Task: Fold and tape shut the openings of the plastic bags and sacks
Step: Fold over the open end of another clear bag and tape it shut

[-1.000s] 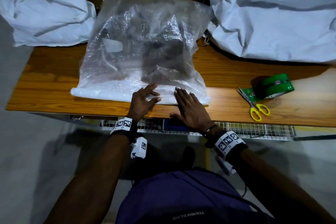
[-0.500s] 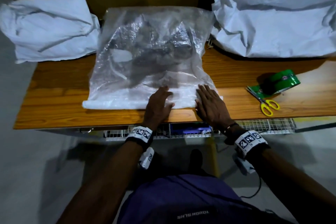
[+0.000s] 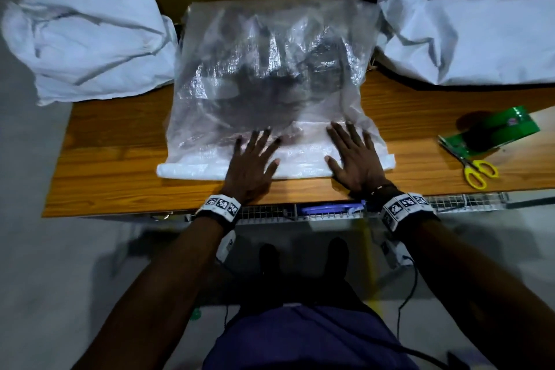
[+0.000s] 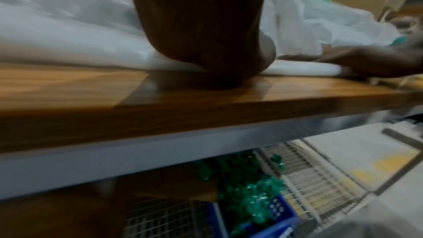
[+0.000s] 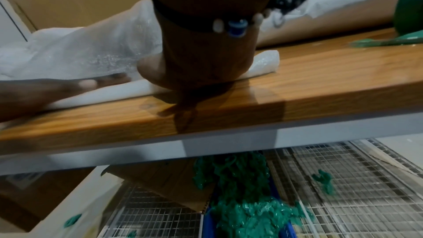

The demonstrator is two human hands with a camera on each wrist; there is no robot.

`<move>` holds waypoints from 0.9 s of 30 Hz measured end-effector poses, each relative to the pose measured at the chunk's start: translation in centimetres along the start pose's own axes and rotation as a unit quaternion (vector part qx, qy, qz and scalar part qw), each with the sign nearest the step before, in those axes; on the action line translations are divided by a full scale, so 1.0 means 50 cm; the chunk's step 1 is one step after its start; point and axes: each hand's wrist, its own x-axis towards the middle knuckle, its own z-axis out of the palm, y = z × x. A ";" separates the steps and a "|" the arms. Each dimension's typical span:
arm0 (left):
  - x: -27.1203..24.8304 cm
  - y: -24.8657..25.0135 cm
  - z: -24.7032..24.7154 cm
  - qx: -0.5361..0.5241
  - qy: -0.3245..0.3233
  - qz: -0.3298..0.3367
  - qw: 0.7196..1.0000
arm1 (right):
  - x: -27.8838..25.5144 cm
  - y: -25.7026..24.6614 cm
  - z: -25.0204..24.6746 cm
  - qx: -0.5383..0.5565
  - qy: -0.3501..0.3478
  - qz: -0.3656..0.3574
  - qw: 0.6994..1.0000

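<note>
My hands had slid apart along the clear woven plastic bag (image 3: 270, 75)'s folded white edge (image 3: 195, 167) — left hand (image 3: 250, 165) and right hand (image 3: 356, 159) flat, fingers spread — green tape roll (image 3: 495, 132) lying rightward, nearer my right.

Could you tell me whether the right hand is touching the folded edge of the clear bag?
Touching: the head view shows the right hand pressed flat, fingers spread, on the folded edge of the clear bag.

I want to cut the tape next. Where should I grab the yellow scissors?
Probably take the scissors by the yellow handle loops, reaching with the right hand from the table's near edge. The loops point toward the person and lie bare, while the blades point away, tucked against the green tape roll.
</note>
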 end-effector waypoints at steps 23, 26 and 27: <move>-0.112 -0.194 -0.050 0.006 0.075 0.066 0.995 | -0.032 -0.180 0.019 0.048 0.093 -0.175 0.979; -0.124 -0.195 -0.048 0.010 0.091 0.057 0.994 | -0.041 -0.168 0.026 0.056 0.079 -0.154 0.983; -0.127 -0.194 -0.048 0.015 0.098 0.066 0.993 | -0.044 -0.169 0.028 0.052 0.078 -0.149 0.984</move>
